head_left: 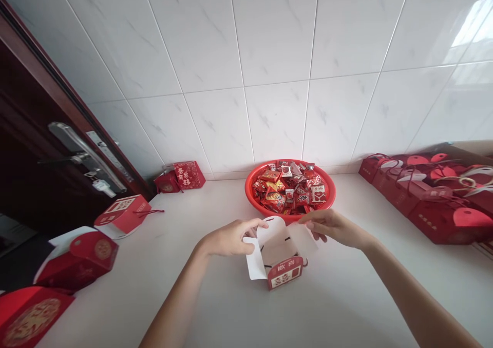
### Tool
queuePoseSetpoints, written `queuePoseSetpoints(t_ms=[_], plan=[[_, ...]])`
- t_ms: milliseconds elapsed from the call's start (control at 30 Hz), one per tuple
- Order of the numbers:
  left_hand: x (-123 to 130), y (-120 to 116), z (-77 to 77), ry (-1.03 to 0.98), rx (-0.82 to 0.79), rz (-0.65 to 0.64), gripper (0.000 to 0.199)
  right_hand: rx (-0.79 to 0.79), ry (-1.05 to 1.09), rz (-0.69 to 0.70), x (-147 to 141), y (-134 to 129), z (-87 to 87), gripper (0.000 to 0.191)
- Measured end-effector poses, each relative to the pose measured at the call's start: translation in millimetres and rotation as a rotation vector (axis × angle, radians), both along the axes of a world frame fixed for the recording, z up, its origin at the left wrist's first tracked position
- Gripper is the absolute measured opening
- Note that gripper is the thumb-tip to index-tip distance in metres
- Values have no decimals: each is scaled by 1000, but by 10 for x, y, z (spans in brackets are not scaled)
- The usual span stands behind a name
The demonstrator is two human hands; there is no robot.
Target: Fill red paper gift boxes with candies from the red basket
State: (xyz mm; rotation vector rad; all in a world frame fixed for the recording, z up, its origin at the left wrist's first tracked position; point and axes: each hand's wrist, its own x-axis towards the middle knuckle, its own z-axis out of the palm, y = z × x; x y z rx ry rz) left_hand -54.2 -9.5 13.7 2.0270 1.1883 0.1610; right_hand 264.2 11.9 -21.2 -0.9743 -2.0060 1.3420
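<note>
A small red paper gift box (284,272) stands with its lid flaps spread, showing the white inside. Its interior looks bare apart from dark cord ends poking through the walls. My left hand (231,238) grips the left flap (254,263), thumb in front and index finger reaching toward the rounded back flap (275,227). At the opposite side, my right hand (334,227) has its fingers closed at the white right flap (302,239). Just behind the box, a red plastic basket (250,200) is filled with wrapped candies and snacks (287,186).
Several red boxes (418,196) with cord handles line the right side. More red boxes (79,261) stand along the left edge, and two small ones (188,175) lean near the wall. A dark door with a metal handle (88,155) is at the left; a tiled wall (277,117) closes the back.
</note>
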Motion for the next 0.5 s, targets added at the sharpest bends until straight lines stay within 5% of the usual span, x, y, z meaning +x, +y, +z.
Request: queuePoseSetpoints(t_ms=[133, 267, 400, 500], plan=[[-14, 1, 79, -23, 6, -37, 50, 138, 69, -139, 51, 231, 137, 44], [-2, 136, 186, -100, 40, -58, 46, 279, 45, -314, -20, 653, 98, 32], [77, 452, 246, -126, 165, 59, 44, 467, -215, -550, -199, 1000, 3, 17], [157, 781, 216, -3, 282, 191, 36, 489, -257, -557, -320, 1091, -42, 20]])
